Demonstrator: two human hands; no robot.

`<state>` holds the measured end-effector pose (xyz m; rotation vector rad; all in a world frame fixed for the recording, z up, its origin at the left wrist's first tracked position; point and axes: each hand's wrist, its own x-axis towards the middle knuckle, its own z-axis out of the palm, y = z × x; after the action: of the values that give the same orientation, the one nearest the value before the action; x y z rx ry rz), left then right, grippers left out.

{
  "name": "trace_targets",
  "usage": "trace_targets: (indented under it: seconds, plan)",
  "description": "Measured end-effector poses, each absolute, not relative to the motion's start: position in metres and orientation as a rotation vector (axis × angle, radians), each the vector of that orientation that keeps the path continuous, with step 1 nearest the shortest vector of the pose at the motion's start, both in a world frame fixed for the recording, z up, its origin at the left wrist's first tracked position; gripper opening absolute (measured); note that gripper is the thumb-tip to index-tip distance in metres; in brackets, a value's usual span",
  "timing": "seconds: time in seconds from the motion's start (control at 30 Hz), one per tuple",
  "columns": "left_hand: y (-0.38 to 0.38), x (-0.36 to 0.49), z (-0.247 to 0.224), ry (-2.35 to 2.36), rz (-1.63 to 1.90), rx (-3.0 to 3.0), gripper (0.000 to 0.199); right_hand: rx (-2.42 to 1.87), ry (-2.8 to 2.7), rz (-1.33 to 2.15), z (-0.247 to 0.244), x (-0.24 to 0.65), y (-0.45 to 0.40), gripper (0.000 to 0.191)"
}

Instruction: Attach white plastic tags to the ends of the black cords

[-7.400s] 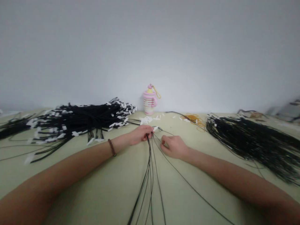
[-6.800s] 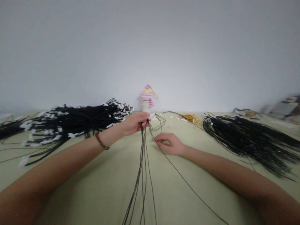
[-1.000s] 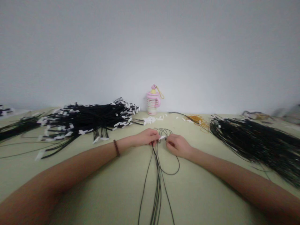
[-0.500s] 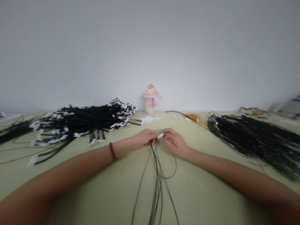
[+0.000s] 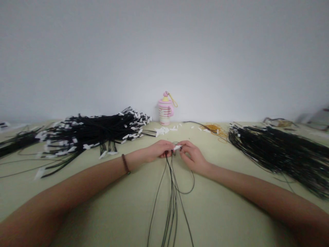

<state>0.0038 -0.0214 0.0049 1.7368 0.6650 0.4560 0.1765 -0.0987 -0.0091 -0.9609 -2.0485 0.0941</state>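
My left hand (image 5: 159, 150), with a dark bead bracelet (image 5: 125, 164) on its wrist, pinches at the left end of a small white connector (image 5: 177, 148). Several thin black wires (image 5: 172, 192) hang down from beneath its fingers toward the near edge. Close beside it, my right hand (image 5: 193, 157) is closed, thumb and forefinger at the connector's right end on what looks like a black wire end. Fingers partly hide the exact grip. One wire loops below the right hand.
A heap of black wires with white connectors (image 5: 102, 128) lies at left. Loose black wires (image 5: 277, 147) spread at right, near yellow rubber bands (image 5: 214, 129). Behind stands a pink-and-white cup (image 5: 165, 111) against the wall, loose white connectors (image 5: 162, 131) in front of it.
The view has shifted slightly. Both hands stay together at the white connector, which has turned a little more level. The hanging wires have swayed slightly.
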Motion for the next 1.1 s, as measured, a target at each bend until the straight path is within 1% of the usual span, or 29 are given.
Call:
trace_targets:
  seconds: [0.4,1.1]
  plan:
    - [-0.024,0.0044,0.0081,0.68,0.457,1.735,0.025,-0.984,-1.994,0.12,-0.0086,0.1759,-0.0978,0.015]
    - [-0.0245,0.0052,0.0076,0.711,0.448,1.746,0.026,-1.014,-2.007,0.153,-0.0096,0.1776,-0.0964,0.016]
